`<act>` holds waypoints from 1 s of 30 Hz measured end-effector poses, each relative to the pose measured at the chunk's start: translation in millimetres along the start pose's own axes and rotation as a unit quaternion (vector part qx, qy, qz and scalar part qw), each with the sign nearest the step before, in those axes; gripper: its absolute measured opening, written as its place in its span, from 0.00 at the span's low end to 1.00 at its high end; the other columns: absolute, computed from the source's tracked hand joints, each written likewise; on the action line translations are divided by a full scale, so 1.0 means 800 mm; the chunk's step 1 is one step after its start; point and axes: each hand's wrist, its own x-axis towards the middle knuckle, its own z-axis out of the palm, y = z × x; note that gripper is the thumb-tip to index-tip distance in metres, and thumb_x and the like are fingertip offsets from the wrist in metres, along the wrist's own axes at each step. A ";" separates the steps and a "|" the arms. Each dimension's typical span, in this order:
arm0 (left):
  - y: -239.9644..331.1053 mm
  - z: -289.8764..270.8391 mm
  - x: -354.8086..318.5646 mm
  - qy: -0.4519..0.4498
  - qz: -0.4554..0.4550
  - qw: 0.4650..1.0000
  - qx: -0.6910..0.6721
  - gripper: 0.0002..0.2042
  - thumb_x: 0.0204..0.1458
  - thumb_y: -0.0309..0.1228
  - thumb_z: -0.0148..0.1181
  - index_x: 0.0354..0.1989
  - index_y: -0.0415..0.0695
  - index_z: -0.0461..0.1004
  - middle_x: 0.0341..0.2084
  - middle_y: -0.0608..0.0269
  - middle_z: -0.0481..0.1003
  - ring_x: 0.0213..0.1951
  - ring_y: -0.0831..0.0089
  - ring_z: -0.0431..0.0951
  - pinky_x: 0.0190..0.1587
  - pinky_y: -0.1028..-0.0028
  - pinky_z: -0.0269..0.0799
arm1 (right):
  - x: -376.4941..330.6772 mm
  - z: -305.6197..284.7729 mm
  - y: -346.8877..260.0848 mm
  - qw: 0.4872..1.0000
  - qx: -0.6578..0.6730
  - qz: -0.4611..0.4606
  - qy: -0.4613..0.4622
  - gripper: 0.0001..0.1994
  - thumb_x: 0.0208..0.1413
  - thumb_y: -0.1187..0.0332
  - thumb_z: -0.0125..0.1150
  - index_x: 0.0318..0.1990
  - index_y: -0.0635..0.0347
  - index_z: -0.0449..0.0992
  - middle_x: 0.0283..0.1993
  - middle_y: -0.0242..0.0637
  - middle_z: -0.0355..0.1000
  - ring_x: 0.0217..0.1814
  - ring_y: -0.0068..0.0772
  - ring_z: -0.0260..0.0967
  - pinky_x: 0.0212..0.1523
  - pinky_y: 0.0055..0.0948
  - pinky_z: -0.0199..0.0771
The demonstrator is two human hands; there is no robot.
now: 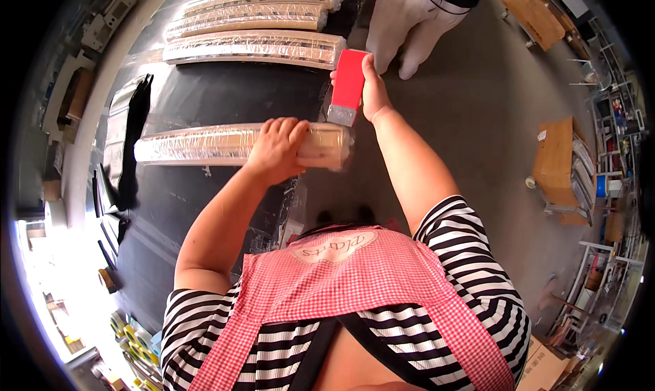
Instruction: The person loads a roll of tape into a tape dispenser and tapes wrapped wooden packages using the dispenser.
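Note:
A long, narrow bundle wrapped in clear film (205, 144) lies across the black tabletop (225, 94), tan and cardboard-like under the shiny plastic. My left hand (276, 145) is closed over it near its right end, fingers curled across the top; the thumb is mostly hidden. That right end sticks out past the table edge. Just beyond it, my right hand (372, 91) grips a red block-shaped tool with a grey, rough-looking lower end (349, 84). The tool is held upright above the end of the bundle, apart from my left hand. What its grey end is made of cannot be made out.
Several similar wrapped bundles (256, 48) lie at the table's far end. Black strips or sheets (133, 142) sit along the left edge. A person in light trousers (416, 23) stands at the far right corner. Cardboard (556, 162) and metal racks (614, 145) stand at right; tape rolls (136, 340) at lower left.

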 end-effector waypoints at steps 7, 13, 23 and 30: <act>0.054 0.016 -0.001 0.042 0.079 0.996 -0.014 0.43 0.28 0.41 0.74 0.58 0.43 0.62 0.51 0.54 0.68 0.55 0.55 0.68 0.60 0.56 0.59 | -0.064 -0.087 0.086 0.975 0.111 0.150 0.122 0.42 0.53 0.25 0.35 0.48 0.58 0.71 0.36 0.38 0.76 0.34 0.32 0.74 0.40 0.33 0.76; 0.021 -0.001 0.059 -0.075 0.038 0.996 -0.003 0.43 0.30 0.51 0.73 0.56 0.43 0.64 0.47 0.56 0.71 0.52 0.57 0.71 0.58 0.62 0.61 | -0.257 -0.103 0.144 0.954 0.061 0.295 -0.015 0.36 0.60 0.33 0.39 0.49 0.62 0.72 0.42 0.43 0.76 0.45 0.32 0.74 0.48 0.33 0.74; 0.044 0.009 0.042 0.004 0.034 0.999 0.017 0.40 0.32 0.45 0.74 0.56 0.44 0.63 0.47 0.56 0.68 0.53 0.59 0.68 0.58 0.59 0.60 | -0.151 0.026 -0.153 0.987 0.066 -0.128 -0.078 0.33 0.61 0.44 0.50 0.54 0.72 0.68 0.49 0.50 0.75 0.49 0.37 0.74 0.51 0.35 0.73; 0.060 0.033 0.008 0.062 0.017 0.998 0.011 0.43 0.30 0.39 0.74 0.60 0.44 0.61 0.56 0.52 0.65 0.58 0.54 0.64 0.61 0.55 0.57 | -0.050 -0.009 -0.070 0.993 -0.066 -0.093 -0.035 0.28 0.60 0.44 0.52 0.48 0.66 0.70 0.39 0.44 0.77 0.42 0.33 0.75 0.45 0.32 0.74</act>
